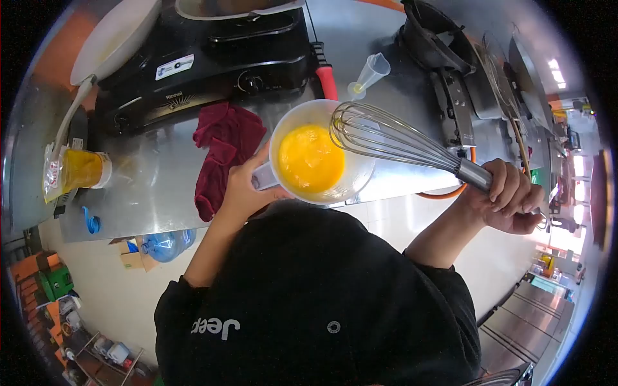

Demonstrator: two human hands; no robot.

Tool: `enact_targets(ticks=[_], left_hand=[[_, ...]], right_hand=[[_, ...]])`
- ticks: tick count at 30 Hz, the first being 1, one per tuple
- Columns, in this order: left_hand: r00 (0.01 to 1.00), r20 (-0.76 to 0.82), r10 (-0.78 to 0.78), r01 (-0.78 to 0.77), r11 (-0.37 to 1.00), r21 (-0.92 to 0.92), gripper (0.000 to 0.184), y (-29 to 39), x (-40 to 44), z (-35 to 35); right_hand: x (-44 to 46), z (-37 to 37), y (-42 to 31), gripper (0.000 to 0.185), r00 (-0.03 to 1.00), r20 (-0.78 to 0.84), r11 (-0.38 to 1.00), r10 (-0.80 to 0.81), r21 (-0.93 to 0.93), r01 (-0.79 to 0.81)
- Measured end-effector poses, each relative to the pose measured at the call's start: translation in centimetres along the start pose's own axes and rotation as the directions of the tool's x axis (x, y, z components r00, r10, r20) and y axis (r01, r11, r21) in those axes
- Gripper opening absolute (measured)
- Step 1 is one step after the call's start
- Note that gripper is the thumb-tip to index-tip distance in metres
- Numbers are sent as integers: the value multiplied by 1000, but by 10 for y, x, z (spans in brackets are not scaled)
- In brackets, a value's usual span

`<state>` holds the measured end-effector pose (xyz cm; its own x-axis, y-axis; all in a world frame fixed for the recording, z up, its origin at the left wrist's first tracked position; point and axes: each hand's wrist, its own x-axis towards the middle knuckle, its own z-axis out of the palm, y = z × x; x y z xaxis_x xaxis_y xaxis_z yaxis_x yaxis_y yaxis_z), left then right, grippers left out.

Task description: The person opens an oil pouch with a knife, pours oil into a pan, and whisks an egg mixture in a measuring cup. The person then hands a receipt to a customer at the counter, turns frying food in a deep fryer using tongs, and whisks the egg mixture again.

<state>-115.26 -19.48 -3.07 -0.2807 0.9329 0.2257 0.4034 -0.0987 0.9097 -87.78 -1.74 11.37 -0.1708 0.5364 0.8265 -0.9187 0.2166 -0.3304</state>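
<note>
My left hand (pixel 246 185) is closed around the handle of a translucent plastic measuring jug (pixel 364 168). Beaten yellow egg (pixel 311 158) lies in the bottom of the jug, with a few bubbles on its surface. In my right hand (pixel 512 198) is the steel handle of a balloon whisk (pixel 405 138), fingers wrapped round it. The whisk's wire loops reach over the right side of the jug's mouth, above the egg; whether they touch the rim I cannot tell. A crumpled dark red cloth (pixel 222 154) lies on the steel counter beside my left hand.
A black gas stove (pixel 193 80) stands behind the cloth, a white pan (pixel 116 38) at its left. Farther right are a small clear measuring cup (pixel 373 72) and a black burner (pixel 454 106). A yellow-filled container (pixel 84 168) sits left. A blue water bottle (pixel 168 244) is below the counter.
</note>
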Motion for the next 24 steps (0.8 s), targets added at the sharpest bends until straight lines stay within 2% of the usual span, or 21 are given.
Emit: enact_targets(ticks=[1, 3, 8, 10, 15, 18, 20, 21, 24], left_hand=[[1000, 2, -12, 13, 1000, -13, 85, 4, 0, 0], [1000, -7, -20, 20, 1000, -22, 85, 7, 1, -1], [1000, -7, -28, 27, 996, -81, 85, -4, -2, 2], [1000, -21, -4, 2, 998, -70, 85, -3, -1, 2], [999, -43, 21, -23, 999, -42, 86, -10, -3, 3], [997, -69, 42, -44, 999, -24, 86, -10, -2, 4], [995, -78, 55, -58, 997, -41, 87, -13, -3, 5], [995, -84, 55, -59, 997, -43, 87, -12, -3, 5], [996, -77, 47, -52, 997, -55, 86, -9, -3, 4]], right_hand=[[-1, -2, -1, 22, 1000, 11, 1000, -6, 10, 6], [-6, -7, -1, 23, 993, -118, 1000, -2, 6, 3], [-4, -12, -2, 22, 986, -162, 997, 37, 79, -24], [3, -8, -3, 20, 972, -235, 992, 3, 120, 26], [15, -2, -6, 19, 984, -180, 991, -7, 129, 31], [5, 0, 16, 26, 971, -186, 985, 153, -51, -165], [-19, 1, 39, 24, 929, -262, 943, 261, -135, -304], [-30, 3, 52, 24, 930, -167, 917, 328, -180, -355], [-58, 10, 74, 30, 876, -121, 835, 467, -265, -482]])
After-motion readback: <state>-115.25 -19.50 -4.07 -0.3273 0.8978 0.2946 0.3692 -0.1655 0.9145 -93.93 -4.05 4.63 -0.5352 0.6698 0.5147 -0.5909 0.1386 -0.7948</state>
